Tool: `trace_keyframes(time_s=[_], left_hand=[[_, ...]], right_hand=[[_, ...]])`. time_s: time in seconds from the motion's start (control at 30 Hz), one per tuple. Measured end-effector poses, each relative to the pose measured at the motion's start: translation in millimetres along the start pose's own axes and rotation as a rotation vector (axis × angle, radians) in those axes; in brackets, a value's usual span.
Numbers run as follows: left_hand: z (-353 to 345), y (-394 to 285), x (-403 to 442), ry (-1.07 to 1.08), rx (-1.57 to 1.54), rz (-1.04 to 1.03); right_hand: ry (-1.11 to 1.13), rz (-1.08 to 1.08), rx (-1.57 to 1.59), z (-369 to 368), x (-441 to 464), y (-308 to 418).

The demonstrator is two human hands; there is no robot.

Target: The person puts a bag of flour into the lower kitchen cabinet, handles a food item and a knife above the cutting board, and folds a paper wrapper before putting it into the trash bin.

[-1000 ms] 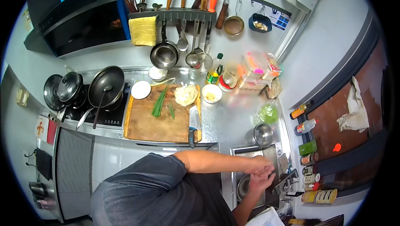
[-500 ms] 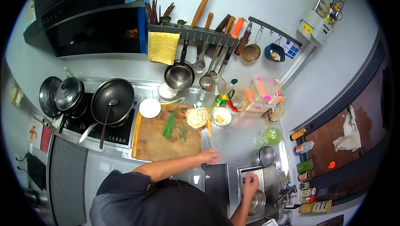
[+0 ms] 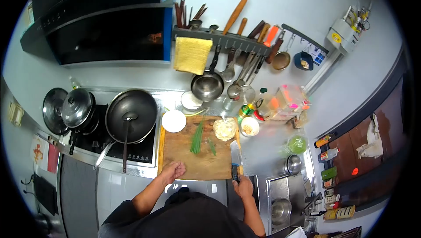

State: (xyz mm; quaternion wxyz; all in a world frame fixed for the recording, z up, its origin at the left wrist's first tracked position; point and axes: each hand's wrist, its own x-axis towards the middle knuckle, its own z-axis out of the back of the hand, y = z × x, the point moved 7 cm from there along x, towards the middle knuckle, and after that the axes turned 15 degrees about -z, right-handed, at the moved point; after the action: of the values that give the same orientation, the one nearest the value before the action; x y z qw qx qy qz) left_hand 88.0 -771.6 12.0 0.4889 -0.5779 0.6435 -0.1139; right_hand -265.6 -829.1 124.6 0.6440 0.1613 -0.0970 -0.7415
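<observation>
My left hand [image 3: 173, 171] is over the front left part of the wooden cutting board [image 3: 177, 152], its fingers loosely apart and nothing in them. On the board's right edge lies a kitchen knife [image 3: 236, 152], blade pointing away from me. My right hand [image 3: 244, 186] is closed on the end of its dark handle. Long green chives [image 3: 197, 138] lie mid-board, with a small cut bunch [image 3: 212, 147] beside them. A pale, whitish heap of food [image 3: 225, 129] is at the board's back right, and a white plate [image 3: 174, 121] at its back left.
On the stove to the left is a wok [image 3: 131, 124] with a ladle in it, near a lidded pot [image 3: 78, 108]. A bowl of chopped pale bits [image 3: 249, 127] stands right of the board. The sink [image 3: 277, 189] holds a metal bowl [image 3: 280, 211].
My left hand has moved left from beside the knife to the board's front left. My right hand has come from over the sink to the knife handle. The view has shifted.
</observation>
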Motion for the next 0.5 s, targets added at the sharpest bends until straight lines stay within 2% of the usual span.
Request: trace_keyframes(time_s=[0.27,0.5], left_hand=[[1,-13,-2,0.064,-0.153,-0.108],[-1,-21,-7,0.038,-0.189,-0.067]], right_hand=[[0.022,0.083,-0.021,-26,2,6],[-0.007,-0.02,-0.101,-8,-9,11]])
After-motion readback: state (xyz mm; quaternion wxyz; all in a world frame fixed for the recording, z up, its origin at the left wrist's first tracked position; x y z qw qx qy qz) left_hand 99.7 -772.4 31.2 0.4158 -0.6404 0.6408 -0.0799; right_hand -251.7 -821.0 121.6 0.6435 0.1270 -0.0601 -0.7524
